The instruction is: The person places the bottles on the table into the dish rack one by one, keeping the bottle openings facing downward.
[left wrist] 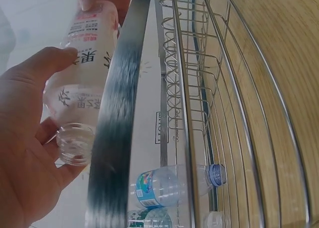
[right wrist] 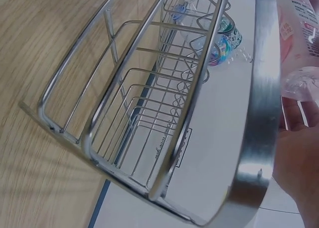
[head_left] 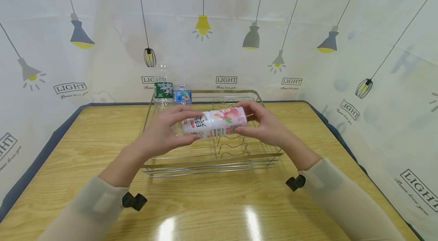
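A clear plastic bottle with a white and pink peach label (head_left: pixel 215 122) lies sideways in the air above the wire dish rack (head_left: pixel 212 161). My left hand (head_left: pixel 164 130) grips its neck end, thumb and fingers on opposite sides. The threaded bottle neck (left wrist: pixel 76 144) shows no cap in the left wrist view. At the bottle's other end, my right hand (head_left: pixel 263 125) holds the base between thumb and fingers. In the right wrist view, only part of the right hand (right wrist: pixel 299 153) and the bottle base (right wrist: pixel 301 82) show at the right edge.
In the rack's back left corner stand a green-labelled bottle (head_left: pixel 163 90) and a blue-labelled bottle (head_left: pixel 182 96); the latter's blue cap (left wrist: pixel 217 174) points down toward the wooden table (head_left: pixel 219 203). Zigzag wire dividers (head_left: pixel 234 149) run inside the rack. A printed cloth (head_left: pixel 226 54) hangs behind.
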The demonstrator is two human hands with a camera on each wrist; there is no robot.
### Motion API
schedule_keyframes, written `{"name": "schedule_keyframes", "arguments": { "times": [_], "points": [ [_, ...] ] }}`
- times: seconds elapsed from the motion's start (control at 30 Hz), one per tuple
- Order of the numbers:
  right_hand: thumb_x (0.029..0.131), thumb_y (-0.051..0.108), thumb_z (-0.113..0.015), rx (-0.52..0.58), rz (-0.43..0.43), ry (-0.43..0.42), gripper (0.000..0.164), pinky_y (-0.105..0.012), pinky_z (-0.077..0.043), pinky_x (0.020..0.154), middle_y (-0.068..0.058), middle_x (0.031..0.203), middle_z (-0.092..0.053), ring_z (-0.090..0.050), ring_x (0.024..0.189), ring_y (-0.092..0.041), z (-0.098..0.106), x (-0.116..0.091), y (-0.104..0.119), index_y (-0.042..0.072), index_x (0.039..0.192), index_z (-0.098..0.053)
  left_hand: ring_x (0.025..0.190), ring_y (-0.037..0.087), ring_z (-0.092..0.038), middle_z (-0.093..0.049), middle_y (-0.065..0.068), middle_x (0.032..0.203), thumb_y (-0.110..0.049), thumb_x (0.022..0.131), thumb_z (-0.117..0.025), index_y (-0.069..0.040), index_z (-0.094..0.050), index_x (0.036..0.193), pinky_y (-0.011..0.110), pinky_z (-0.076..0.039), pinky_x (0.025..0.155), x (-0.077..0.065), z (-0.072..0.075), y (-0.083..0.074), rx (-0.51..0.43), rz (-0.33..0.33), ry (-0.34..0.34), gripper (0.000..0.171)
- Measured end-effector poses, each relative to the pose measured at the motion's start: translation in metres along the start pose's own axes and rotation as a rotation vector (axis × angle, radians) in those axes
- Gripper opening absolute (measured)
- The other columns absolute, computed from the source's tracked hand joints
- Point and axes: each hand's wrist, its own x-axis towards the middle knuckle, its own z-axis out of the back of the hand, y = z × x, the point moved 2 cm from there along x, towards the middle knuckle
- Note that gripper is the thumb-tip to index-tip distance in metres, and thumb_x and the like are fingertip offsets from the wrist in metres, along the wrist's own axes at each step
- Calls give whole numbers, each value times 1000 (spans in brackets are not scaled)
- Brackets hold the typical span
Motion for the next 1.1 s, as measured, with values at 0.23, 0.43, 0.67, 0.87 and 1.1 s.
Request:
{"name": "schedule_keyframes", "arguments": {
  "times": [0.23, 0.43, 0.67, 0.87, 1.1],
  "points": [
    [95, 12, -85, 6, 18, -3, 64, -41, -58, 104, -10, 131, -65, -63, 118, -28, -1, 4, 1, 14, 152, -55, 136, 37, -62, -66, 12, 151, -21, 92, -91, -19, -69, 148, 59, -60, 101, 3, -5, -4, 24, 66, 51, 61],
    [97, 11, -83, 43, 8, -21, 72, -39, -58, 106, -12, 144, -61, -63, 123, -30, 0, 5, 2, 11, 160, -48, 125, 32, -63, -67, 11, 149, -26, 95, -88, -18, -66, 151, 46, -60, 92, 3, -6, -4, -3, 135, 54, 60],
    [103, 6, -75, 133, -17, -61, 73, -29, -56, 106, -16, 155, -52, -59, 135, -35, 4, 6, 3, 9, 165, -38, 126, 30, -60, -62, 9, 151, -22, 99, -84, -16, -62, 154, 49, -61, 99, 1, -9, 4, -156, 236, 23, 59],
    [105, 9, -73, 169, -30, -69, 66, -26, -59, 105, -15, 153, -54, -61, 138, -38, 3, 7, 2, 9, 163, -41, 130, 33, -63, -60, 10, 154, -26, 103, -80, -22, -53, 159, 47, -60, 100, -1, -11, 11, -280, 360, 10, 62],
    [106, 9, -71, 191, 5, -38, 62, -31, -60, 107, -16, 153, -54, -61, 140, -42, -7, 11, 11, 9, 161, -43, 139, 42, -63, -57, 17, 159, -27, 107, -73, -17, -46, 162, 56, -62, 103, 1, -14, 10, -369, 372, -7, 61]
  ]
}}
